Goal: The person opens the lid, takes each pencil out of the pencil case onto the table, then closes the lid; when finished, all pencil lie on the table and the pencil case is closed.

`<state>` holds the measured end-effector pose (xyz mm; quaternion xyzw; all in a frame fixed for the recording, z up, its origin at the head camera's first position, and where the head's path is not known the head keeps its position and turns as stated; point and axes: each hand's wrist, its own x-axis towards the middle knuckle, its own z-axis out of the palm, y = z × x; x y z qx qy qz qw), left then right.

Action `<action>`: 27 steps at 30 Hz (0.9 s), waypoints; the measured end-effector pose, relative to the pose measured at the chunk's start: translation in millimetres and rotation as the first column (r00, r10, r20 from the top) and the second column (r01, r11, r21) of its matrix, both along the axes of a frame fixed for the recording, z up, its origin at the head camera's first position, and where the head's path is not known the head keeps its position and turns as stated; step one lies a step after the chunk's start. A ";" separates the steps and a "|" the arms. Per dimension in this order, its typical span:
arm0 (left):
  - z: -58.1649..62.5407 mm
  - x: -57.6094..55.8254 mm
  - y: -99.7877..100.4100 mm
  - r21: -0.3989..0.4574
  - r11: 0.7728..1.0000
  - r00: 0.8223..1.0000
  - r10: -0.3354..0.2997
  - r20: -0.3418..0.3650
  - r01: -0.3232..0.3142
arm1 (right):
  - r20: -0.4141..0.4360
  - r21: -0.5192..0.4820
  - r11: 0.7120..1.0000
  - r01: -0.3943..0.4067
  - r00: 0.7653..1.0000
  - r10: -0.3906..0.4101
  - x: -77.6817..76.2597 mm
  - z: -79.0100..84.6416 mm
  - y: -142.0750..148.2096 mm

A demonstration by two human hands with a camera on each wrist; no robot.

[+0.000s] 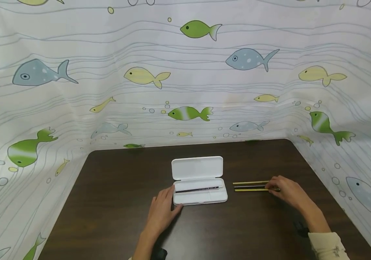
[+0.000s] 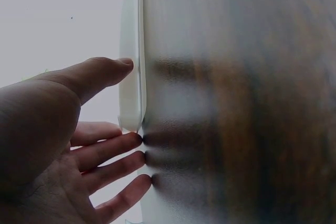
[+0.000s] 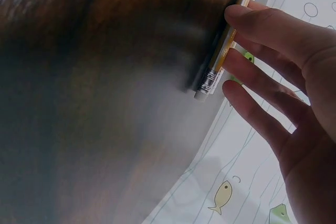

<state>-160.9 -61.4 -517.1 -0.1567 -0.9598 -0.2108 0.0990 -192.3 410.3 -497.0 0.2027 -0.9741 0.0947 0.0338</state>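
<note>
A white pencil case (image 1: 218,198) lies open on the table, its lid (image 1: 197,168) tipped back away from me. One dark pencil (image 1: 193,190) rests lengthwise inside. My left hand (image 1: 160,209) touches the case's near left corner, fingers along the left side and thumb at the front edge. To the right of the case, a far yellow pencil (image 1: 248,183), a near yellow pencil (image 1: 248,190) and a dark pencil (image 1: 248,186) between them lie side by side. My right hand (image 1: 287,191) pinches their right ends between thumb and fingers; an eraser end (image 3: 203,90) sticks out past the fingers in the right wrist view.
The dark brown table (image 1: 120,216) has its far edge just beyond the case. A white sheet (image 1: 172,94) printed with fish surrounds the table at the back and both sides.
</note>
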 end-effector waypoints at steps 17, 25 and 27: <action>-1.6 3.1 -1.7 -0.006 1.000 1.000 0.004 -0.002 -0.004 | -0.026 -0.023 1.000 -0.007 1.000 0.007 3.4 2.4 -1.5; -0.8 0.7 -0.9 -0.004 1.000 1.000 0.005 -0.019 -0.005 | -0.089 -0.028 0.999 -0.023 0.996 0.020 -1.1 13.1 -10.9; -1.3 0.7 -0.3 -0.003 1.000 1.000 0.004 -0.018 -0.004 | -0.092 -0.030 0.999 -0.035 0.995 0.032 -3.6 17.8 -15.4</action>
